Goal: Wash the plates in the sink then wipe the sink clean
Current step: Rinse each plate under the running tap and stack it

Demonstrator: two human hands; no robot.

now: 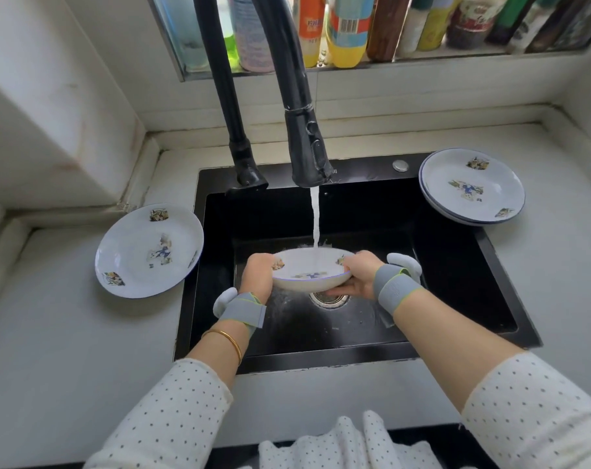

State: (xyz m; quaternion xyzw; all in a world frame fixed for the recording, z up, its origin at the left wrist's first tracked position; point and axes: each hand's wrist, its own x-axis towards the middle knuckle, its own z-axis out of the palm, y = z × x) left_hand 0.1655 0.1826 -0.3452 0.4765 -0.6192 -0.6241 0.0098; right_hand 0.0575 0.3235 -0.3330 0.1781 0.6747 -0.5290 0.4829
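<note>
Sleeves (172,411): white with small dots, pushed up the arms, closest to us.
Left hand (258,274): it grips the left edge of the plate, with the fingers curled over the rim.
Right hand (360,275): it holds the right edge, thumb on the rim and fingers under the plate.
Plate in the hands (307,267): a white plate with a blue rim and little pictures. It is held low inside the sink, just above the drain (328,299).
Water (316,214): it runs down from the black tap (306,147) and lands right in the plate.
Sink (456,265): black and wet, with no other plate to see in it.
Plate on the left (148,248): one plate sits on the counter beside the sink, its edge hanging over the rim.
Plates on the right (472,186): a small stack sits at the far right corner of the sink. I cannot tell which side is clean and which is dirty.
Bottles (345,28): a row stands on the window ledge, farthest away.
Step now: this looks like washing, with one plate being rinsed. The sink wipe is not started.
Next move: probably turn the plate so the water reaches all of it. Hold it tight, as it may be slippery. Then set it on the counter and pick up another.
</note>
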